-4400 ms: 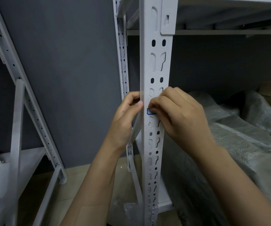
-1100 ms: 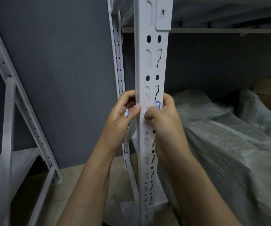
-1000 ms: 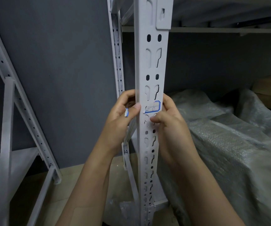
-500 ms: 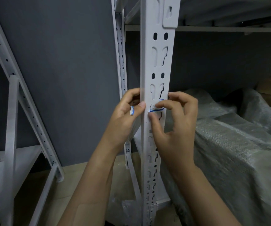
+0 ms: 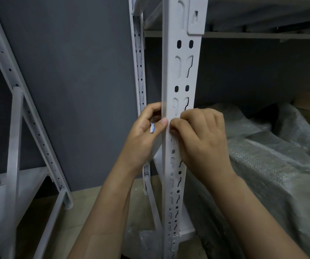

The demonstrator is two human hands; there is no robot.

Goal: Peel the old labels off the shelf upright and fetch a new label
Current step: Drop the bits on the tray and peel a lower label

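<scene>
Gripping the shelf upright (image 5: 169, 71), the left hand (image 5: 145, 133) is curled, a label scrap (image 5: 152, 127) stuck at its thumb. The right hand (image 5: 202, 139) is pinched against it; contents hidden.

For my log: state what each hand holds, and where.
Left hand: the upright's left edge, a peeled label scrap at its thumb. Right hand: fingers on the upright's face; hold hidden.

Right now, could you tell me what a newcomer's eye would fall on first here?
The white slotted shelf upright at centre, with both hands meeting on it at mid-height. The left hand grips its edge with a blue-and-white label scrap at its thumb; the right hand curls its fingers on the front. A bubble-wrapped bundle fills the right.
</scene>
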